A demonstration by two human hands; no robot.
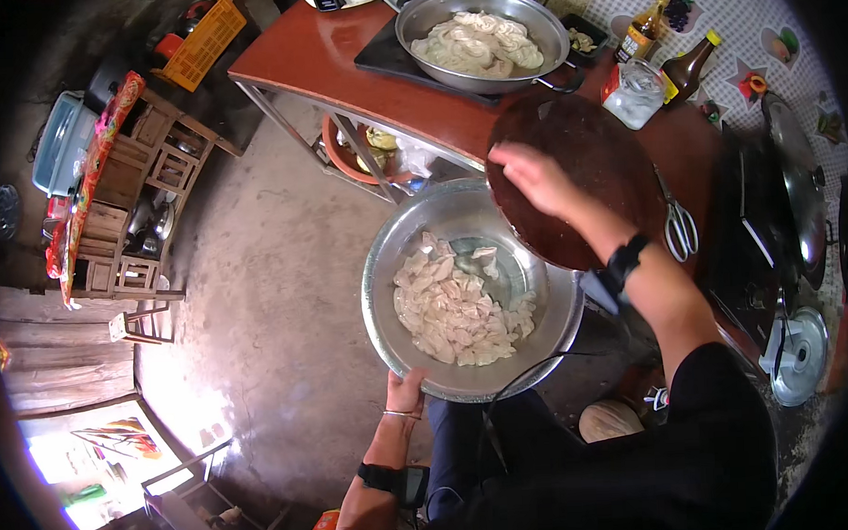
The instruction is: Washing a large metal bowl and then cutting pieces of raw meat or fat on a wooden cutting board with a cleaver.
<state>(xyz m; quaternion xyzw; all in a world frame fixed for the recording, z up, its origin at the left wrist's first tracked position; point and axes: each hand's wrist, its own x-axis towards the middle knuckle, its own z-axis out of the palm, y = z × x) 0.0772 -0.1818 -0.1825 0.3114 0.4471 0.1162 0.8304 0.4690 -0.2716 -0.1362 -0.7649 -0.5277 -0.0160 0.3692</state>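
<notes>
A wide stainless steel basin (385, 266) is in front of me, below the table's edge. Pale, thin-cut pieces of food (461, 313), possibly meat, lie in it. My left hand (406, 390) grips the basin's near-left rim, thumb over the edge. A round, dark brown cutting board (588, 140) lies at the table's front corner, its near edge reaching over the basin. My right hand (533, 177) is over the board's left part, fingers stretched out and blurred, holding nothing. Whether its palm touches the board I cannot tell.
On the red-brown table (304, 52), a steel pot (406, 59) of pale, folded food stands on a black cooktop (381, 53). Kitchen scissors (678, 221), a jar (632, 96) and sauce bottles (690, 66) sit right. An orange tub (336, 152) stands beneath. A wooden cabinet (141, 177) is at left.
</notes>
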